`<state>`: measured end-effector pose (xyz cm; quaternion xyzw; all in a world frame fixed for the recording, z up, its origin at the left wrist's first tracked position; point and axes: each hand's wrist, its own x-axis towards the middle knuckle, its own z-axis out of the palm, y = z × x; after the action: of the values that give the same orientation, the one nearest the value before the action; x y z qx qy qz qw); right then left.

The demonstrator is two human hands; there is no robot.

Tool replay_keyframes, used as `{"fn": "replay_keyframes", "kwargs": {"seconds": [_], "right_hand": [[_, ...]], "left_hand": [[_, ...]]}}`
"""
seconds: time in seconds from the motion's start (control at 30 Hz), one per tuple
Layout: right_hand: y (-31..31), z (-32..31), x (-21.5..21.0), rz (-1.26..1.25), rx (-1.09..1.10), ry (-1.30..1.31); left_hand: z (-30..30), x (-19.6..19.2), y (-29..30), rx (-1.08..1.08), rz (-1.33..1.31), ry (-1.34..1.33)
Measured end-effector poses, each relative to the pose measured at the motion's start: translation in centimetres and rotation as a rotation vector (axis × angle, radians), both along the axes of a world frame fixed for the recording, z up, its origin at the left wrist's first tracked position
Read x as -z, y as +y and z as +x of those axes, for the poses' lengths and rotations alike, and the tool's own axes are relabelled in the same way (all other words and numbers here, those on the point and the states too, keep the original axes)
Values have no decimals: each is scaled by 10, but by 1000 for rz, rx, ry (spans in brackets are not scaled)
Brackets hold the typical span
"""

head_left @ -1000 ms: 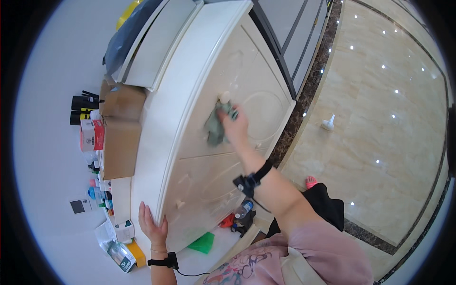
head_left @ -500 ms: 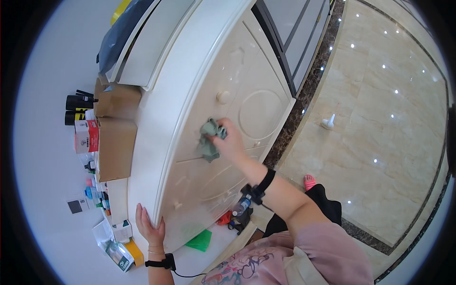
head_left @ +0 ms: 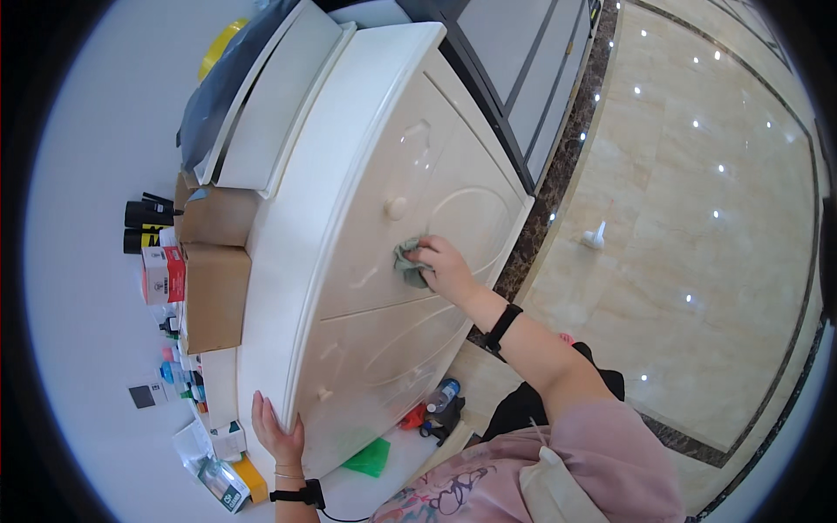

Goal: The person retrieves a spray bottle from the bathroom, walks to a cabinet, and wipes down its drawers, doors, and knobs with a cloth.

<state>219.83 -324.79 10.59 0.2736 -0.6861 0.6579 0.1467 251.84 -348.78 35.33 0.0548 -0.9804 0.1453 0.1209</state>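
Observation:
A crumpled grey-green cloth (head_left: 410, 264) is pressed against the front of a white cabinet (head_left: 366, 266), below a round knob (head_left: 396, 208). My right hand (head_left: 443, 266) grips that cloth, its fingers bunched around it. At the near left corner of the cabinet top, my left hand (head_left: 278, 429) rests with fingers outstretched along the edge and the thumb apart. Nothing shows in its grasp. Both wrists wear black straps.
On the cabinet top stand a cardboard box (head_left: 214, 296), black canisters (head_left: 144, 241) and small packages against the wall. A white spray bottle (head_left: 595, 237) is on the tiled floor. Low by the cabinet are a plastic bottle (head_left: 443, 396) and a green sheet (head_left: 370, 457).
My right hand has moved the cloth a little to the right on the cabinet front, bunching it smaller. The view has shifted slightly. My left hand keeps its place on the edge.

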Motion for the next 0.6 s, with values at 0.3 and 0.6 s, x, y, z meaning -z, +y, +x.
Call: {"fn": "replay_keyframes", "kwargs": {"seconds": [0.3, 0.6], "right_hand": [[-21, -34, -41, -239, 487, -127], [22, -73, -69, -391, 130, -706]], "left_hand": [[-3, 0, 5, -32, 0, -18], [1, -1, 4, -27, 16, -43]]}}
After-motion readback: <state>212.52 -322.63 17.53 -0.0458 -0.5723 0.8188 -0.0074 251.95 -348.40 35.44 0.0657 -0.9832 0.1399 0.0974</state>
